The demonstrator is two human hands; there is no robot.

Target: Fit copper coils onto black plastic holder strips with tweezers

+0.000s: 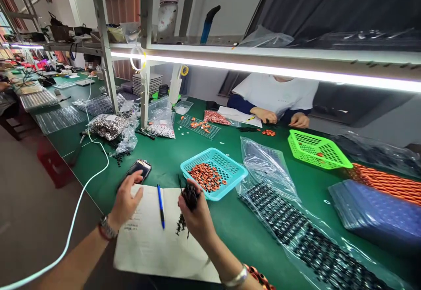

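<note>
My left hand (126, 200) is over the left page of an open notebook (144, 255), near a dark phone (141, 169); its fingers are apart and hold nothing. In my right hand (199, 217) is a clump of small black parts (190, 195), gripped above the right page. Several loose black pieces (180, 225) lie on the paper beside that hand. A blue pen (161, 206) rests across the notebook's middle. Just beyond my right hand stands a light-blue basket (232, 177) holding orange rings (207, 177).
A bag of black parts (296, 233) lies at the right, near stacked blue plastic trays (371, 211) and a green basket (320, 149). Across the green table (164, 154) sits a person (276, 94). A white cable (95, 171) runs down the left, and a lit shelf crosses above.
</note>
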